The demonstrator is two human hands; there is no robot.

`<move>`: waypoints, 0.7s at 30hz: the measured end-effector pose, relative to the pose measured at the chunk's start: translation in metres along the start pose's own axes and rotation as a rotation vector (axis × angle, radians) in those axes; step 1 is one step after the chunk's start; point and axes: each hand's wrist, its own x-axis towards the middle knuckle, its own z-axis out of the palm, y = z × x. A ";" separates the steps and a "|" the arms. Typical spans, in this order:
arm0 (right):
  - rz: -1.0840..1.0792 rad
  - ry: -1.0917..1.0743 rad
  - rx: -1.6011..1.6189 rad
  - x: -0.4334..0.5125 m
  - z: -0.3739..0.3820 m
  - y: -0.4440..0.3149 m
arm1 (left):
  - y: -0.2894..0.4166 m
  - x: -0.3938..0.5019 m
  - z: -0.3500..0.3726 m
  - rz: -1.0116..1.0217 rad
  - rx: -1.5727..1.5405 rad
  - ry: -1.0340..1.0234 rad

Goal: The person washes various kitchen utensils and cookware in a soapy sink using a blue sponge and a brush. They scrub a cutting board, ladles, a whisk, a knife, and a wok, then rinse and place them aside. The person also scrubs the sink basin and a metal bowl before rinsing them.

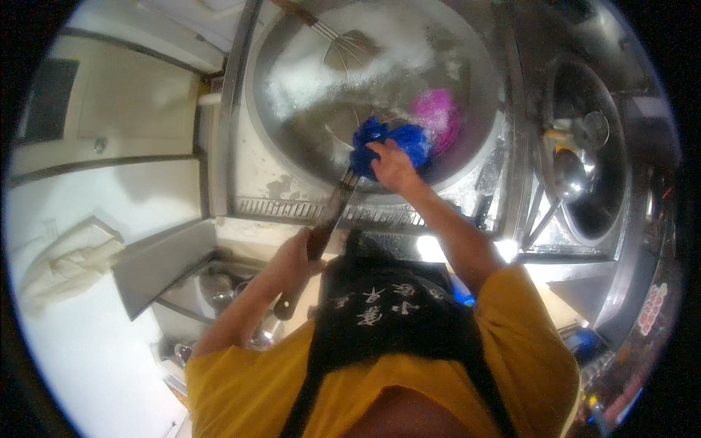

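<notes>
Before me is a large round metal wok [263,137] with steaming, foamy liquid in it. My left hand [296,254] grips a long wooden handle [331,216], which runs up to the wok's near rim; the tool's head is largely hidden. At the upper end of that handle, my right hand [393,167] lies on a crumpled blue cloth or plastic sheet [413,143], fingers bent against it. Beside the blue material, a bright pink mesh-like thing [438,117] sits in the liquid. A wire strainer [348,49] with a wooden handle rests at the wok's far side.
A second, smaller wok [613,180] with metal ladles [569,175] stands at the right. A slotted drain grate [279,208] runs along the near edge of the stove. White cabinets [137,109] are at the left, with metal pots [219,287] below.
</notes>
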 end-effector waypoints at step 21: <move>-0.095 0.460 1.054 -0.147 -0.305 -0.057 | 0.262 0.151 0.042 0.744 -0.962 0.047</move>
